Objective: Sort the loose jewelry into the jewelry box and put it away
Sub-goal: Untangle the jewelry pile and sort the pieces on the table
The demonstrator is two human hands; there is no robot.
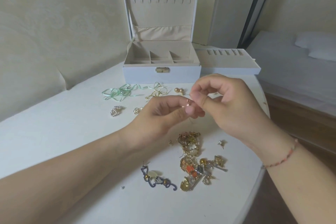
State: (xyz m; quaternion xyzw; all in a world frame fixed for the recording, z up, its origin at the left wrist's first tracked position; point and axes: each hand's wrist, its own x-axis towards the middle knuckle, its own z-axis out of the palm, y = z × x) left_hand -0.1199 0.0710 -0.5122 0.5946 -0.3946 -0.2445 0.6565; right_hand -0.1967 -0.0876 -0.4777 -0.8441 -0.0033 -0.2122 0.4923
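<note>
Sorting has barely begun: jewelry box (161, 60) open at 12 o'clock, compartments seemingly bare; jewelry pile (198, 162) at 6 o'clock; left hand (163, 114) and right hand (227, 100) pinch one small earring (189, 102).

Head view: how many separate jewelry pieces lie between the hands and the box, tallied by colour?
Mint-green ribbon piece: 1
Gold wire bow piece: 1
Gold round pearl earrings: 1 pair
Silver pearl-studded oval brooch: 1
Gold flower-shaped piece: 1
Total: 5, not counting the tangled heap nearer the person.
</note>
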